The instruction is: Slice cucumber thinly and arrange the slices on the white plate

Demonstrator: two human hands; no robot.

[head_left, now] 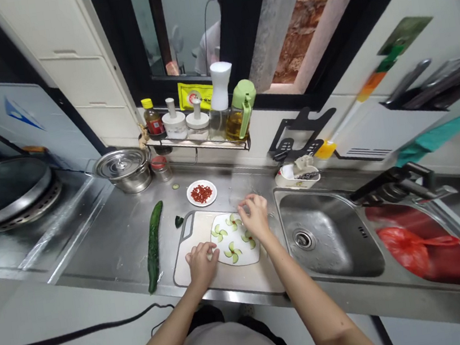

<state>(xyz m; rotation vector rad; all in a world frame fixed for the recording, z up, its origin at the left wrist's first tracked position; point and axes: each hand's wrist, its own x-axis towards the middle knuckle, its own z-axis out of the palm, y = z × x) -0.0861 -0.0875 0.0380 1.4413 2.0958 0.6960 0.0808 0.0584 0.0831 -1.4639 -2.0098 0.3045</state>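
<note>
On the pale cutting board (pixel 190 258) lies a white squarish plate (pixel 225 257). Green cucumber slices (pixel 233 252) are arranged on it in several pinwheel flowers, some with red at the middle. My left hand (pixel 202 264) rests over the board at the plate's left edge, fingers loosely spread and holding nothing. Above the plate's upper right corner is my right hand (pixel 255 215), thumb and fingertips pinched together; whatever they hold is too small to make out. Behind the board stands a small white dish (pixel 191 199) with chopped red bits (pixel 201 193).
A whole cucumber (pixel 153 246) lies left of the board, near a dark green cucumber end (pixel 178 221). To the right is the sink (pixel 328 233), with a red bag (pixel 407 250) in the red basin beyond. A lidded pot (pixel 125 173) and a condiment shelf (pixel 208 140) stand behind.
</note>
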